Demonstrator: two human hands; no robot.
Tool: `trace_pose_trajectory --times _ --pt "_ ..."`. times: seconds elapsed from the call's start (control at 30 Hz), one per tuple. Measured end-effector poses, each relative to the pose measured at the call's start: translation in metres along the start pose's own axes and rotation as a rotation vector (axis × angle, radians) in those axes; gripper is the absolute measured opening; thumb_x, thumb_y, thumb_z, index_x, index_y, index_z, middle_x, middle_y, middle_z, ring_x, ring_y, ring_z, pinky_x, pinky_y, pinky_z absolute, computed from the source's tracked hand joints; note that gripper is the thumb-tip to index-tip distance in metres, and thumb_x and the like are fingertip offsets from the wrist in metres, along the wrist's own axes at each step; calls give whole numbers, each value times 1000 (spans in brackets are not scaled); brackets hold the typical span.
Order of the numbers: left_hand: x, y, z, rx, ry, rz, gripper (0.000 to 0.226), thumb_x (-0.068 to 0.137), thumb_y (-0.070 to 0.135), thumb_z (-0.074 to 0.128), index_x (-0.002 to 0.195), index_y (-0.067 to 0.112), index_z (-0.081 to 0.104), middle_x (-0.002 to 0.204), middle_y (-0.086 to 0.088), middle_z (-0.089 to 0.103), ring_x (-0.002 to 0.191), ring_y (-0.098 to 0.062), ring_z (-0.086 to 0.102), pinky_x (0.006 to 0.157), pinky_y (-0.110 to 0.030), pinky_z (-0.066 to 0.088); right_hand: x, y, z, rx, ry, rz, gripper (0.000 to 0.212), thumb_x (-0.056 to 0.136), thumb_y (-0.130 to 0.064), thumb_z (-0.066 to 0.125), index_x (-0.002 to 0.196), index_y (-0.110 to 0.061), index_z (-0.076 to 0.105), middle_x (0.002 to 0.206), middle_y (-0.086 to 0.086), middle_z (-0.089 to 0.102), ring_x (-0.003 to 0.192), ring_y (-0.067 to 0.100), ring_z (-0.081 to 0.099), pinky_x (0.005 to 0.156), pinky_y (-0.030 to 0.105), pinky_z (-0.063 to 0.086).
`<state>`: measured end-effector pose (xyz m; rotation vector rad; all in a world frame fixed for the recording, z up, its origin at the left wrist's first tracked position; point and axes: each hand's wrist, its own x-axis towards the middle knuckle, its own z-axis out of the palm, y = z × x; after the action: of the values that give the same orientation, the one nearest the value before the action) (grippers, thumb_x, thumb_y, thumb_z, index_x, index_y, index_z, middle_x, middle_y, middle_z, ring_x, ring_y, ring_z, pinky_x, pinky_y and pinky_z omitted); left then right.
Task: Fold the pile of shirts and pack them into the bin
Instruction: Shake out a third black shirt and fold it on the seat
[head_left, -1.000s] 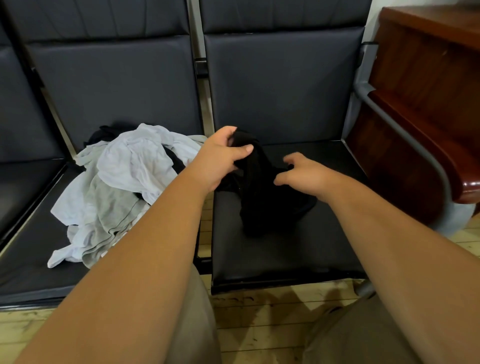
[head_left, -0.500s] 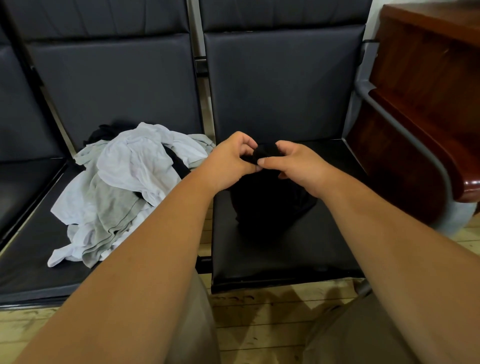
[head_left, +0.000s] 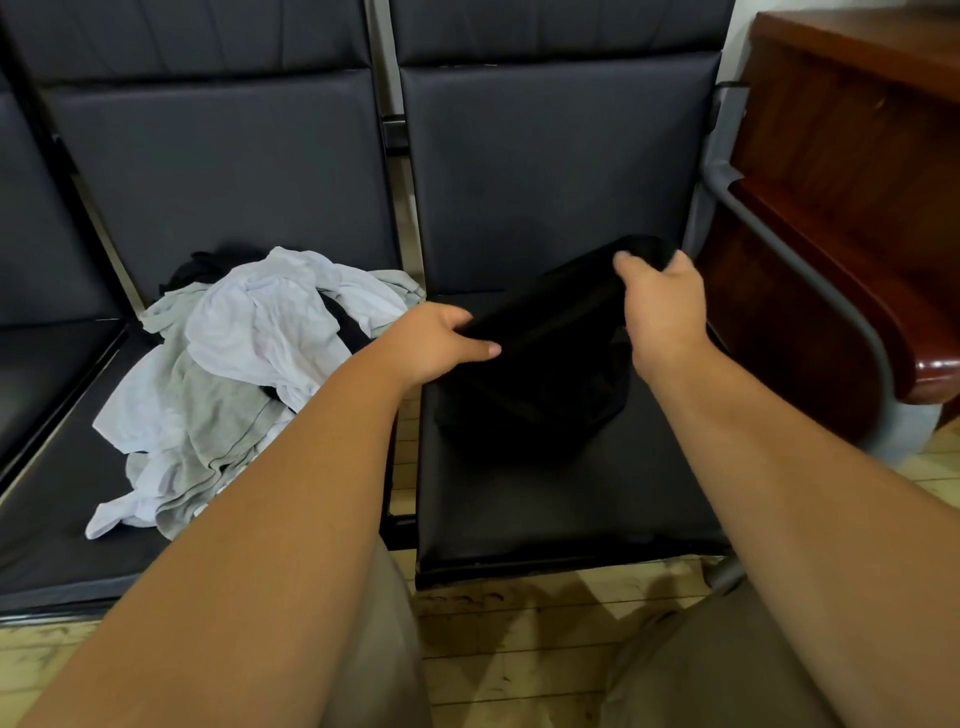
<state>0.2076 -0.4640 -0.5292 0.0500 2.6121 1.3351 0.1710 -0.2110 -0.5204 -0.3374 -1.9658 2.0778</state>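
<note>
- We've got the black shirt (head_left: 540, 374) in hand right now — it's bunched up and pulled out between both hands over the right seat (head_left: 545, 514)
- Its lower part hangs down to that dark padded surface, though black on black makes the actual contact hard to make out
- Our left hand (head_left: 441, 345) has its grip clamped on the near-left edge of the shirt, thumb on top pointing right, fingers curled underneath
- Our right hand (head_left: 662, 312) is higher and further back, close to the backrest (head_left: 561, 171), with its grip clamped on the far-right end of the same shirt and a lump of fabric bulging out above the knuckles
- The hands are well apart, and the cloth between them runs as a slanted band rising from left to right
- The pile of shirts (head_left: 249, 358) sits on the left seat (head_left: 57, 551), a crumpled heap of white and light grey with bits of black poking out at the back and in the middle
- Its right edge reaches the gap between the two seats, near our left wrist
- A grey metal armrest (head_left: 810, 275) curves down on the right side of the right seat
- Just beyond it there's a reddish-brown wooden cabinet (head_left: 841, 156) — glossy, with a rounded ledge
- Below the seats we can see a pale wooden floor (head_left: 519, 639) and our khaki-clad legs (head_left: 379, 654) at the bottom edge
</note>
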Motion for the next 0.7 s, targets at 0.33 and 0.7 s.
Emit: trace_pose_trajectory --times 0.33,0.7 --pt "3 24 18 14 91 132 11 85 16 78 88 27 78 83 3 77 80 -13 75 73 -31 62 -34 9 19 -782 -724 -7 20 80 -39 88 96 -32 77 89 -11 77 88 9 73 71 24 49" --pt "2 -10 8 300 -44 -131 30 90 33 82 116 21 76 105 1 75 99 -18 70 99 -41 57 -36 -19 6 50 -88 229 6 89 -25 76 90 -25 70 92 -1 78 91 23 75 89 42 62"
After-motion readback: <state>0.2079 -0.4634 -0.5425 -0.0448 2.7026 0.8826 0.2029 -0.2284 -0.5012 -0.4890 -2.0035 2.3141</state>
